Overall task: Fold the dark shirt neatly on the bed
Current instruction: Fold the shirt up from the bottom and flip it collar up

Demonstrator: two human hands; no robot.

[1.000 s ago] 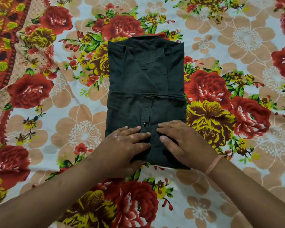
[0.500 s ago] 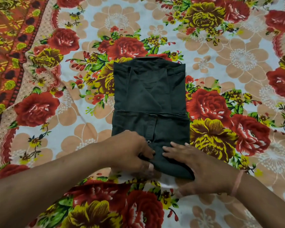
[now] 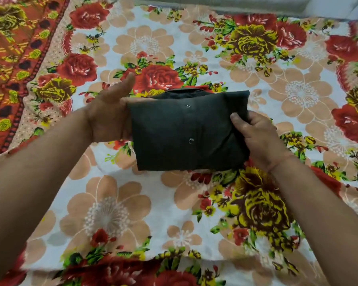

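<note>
Left hand (image 3: 110, 118): fingers hidden behind dark shirt (image 3: 186, 131); only thumb and palm show.
Right hand (image 3: 254, 137): fingers hidden behind shirt's right edge, thumb on front.
Shirt: far layers and collar mostly hidden behind front panel; underside not seen.
Both forearms cut off by bottom and side edges.
Bed sheet (image 3: 116, 203): print near bottom edge blurred; sheet under shirt hidden.
</note>
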